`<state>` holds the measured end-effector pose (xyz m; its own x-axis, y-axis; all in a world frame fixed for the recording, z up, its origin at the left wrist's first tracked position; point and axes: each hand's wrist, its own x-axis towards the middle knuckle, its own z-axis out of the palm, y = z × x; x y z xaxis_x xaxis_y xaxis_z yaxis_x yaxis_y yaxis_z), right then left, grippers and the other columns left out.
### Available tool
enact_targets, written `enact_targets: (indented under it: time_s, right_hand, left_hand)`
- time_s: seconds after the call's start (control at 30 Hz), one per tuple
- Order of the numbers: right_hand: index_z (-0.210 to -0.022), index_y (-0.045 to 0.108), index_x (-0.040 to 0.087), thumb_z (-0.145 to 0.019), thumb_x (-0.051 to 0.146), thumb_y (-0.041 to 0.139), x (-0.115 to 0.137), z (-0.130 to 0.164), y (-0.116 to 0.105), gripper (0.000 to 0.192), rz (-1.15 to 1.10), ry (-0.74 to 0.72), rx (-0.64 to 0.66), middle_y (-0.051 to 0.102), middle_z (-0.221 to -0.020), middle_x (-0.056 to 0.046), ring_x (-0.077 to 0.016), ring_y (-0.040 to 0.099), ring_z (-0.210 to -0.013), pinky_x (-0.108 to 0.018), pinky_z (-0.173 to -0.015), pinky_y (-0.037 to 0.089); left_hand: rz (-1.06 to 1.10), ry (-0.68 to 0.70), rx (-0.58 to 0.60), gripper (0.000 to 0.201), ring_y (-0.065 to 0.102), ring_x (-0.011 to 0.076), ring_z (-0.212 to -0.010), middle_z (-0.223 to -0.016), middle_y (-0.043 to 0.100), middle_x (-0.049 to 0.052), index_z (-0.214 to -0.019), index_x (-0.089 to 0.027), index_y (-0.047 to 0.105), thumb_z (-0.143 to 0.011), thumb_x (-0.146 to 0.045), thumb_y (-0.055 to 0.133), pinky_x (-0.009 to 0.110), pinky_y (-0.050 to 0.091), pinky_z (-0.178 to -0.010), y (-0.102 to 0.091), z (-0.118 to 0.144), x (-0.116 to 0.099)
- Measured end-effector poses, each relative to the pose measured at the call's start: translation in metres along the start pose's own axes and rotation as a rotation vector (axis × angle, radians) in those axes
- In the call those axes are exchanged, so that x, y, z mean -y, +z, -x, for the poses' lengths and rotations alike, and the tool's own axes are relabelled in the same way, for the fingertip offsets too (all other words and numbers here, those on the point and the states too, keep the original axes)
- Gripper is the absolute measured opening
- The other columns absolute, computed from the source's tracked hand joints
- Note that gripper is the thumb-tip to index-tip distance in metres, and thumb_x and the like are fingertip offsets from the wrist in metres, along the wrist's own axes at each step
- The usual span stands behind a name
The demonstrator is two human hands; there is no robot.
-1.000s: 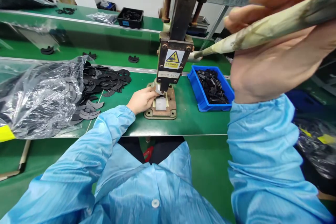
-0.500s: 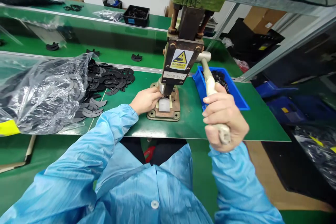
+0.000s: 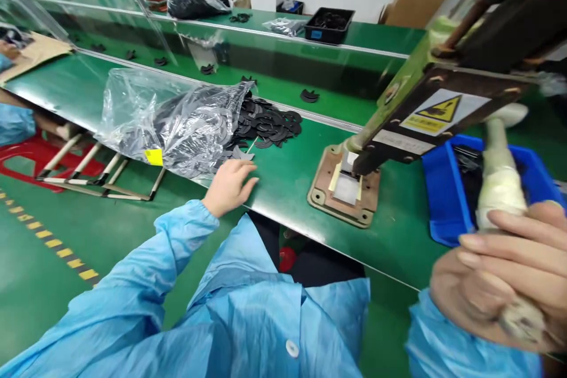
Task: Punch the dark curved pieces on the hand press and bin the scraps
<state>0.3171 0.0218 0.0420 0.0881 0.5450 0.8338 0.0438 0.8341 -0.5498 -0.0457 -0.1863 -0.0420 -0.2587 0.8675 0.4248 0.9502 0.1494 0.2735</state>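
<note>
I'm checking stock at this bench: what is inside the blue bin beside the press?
The blue bin holds small black parts, piled loosely. The wrapped press lever, held by the right hand, crosses in front, so much of the inside, and how full it is, stays hidden.

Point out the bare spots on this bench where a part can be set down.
Bare green runs between the black parts pile and the press base plate, just past the left hand. A narrower strip lies between that plate and the blue bin. It is crowded around the plastic bag.
</note>
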Motion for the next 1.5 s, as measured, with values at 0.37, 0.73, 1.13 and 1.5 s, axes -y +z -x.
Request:
enact_targets:
  time_s: [0.37,0.73,1.13,1.5]
  right_hand:
    - [-0.055,0.047,0.023,-0.088,0.063,0.068,-0.005,-0.008,0.008,0.056,0.013,-0.434,-0.049,0.053,-0.051,0.002,-0.0221,0.073,-0.068,-0.065,-0.088,0.065]
    - [-0.067,0.055,0.021,-0.097,0.046,0.068,0.024,-0.001,0.002,0.041,-0.005,-0.275,0.117,0.066,-0.074,0.004,-0.0187,0.074,-0.095,-0.063,-0.111,0.058]
    - [-0.077,0.06,0.021,-0.1,0.04,0.064,0.025,-0.001,-0.004,0.031,-0.029,-0.292,0.178,0.067,-0.079,0.004,-0.0184,0.074,-0.1,-0.062,-0.114,0.056]
    - [-0.082,0.064,0.021,-0.101,0.039,0.063,0.022,0.0,-0.006,0.026,-0.055,-0.293,0.206,0.068,-0.083,0.004,-0.0178,0.074,-0.106,-0.061,-0.116,0.056]
  left_hand:
    - [-0.339,-0.136,0.219,0.049,0.058,0.0386,-0.126,-0.142,0.071,0.015,-0.146,-0.026,0.068,-0.102,-0.019,0.048,0.059,0.037,-0.102,-0.017,0.007,0.045]
    - [0.106,-0.073,0.069,0.035,0.067,0.0289,-0.111,-0.119,0.074,0.013,-0.126,-0.022,0.075,-0.107,-0.043,0.054,0.045,0.049,-0.098,0.005,-0.049,-0.001]
    - [1.066,-0.434,0.609,0.038,0.064,0.0092,-0.049,-0.06,0.066,-0.001,-0.084,-0.019,0.054,-0.097,-0.043,0.079,0.017,0.044,-0.046,0.072,-0.157,-0.131]
    - [1.049,-0.413,0.765,0.039,0.062,0.0088,-0.047,-0.058,0.066,0.001,-0.077,-0.017,0.055,-0.098,-0.04,0.079,0.017,0.037,-0.043,0.081,-0.18,-0.126]
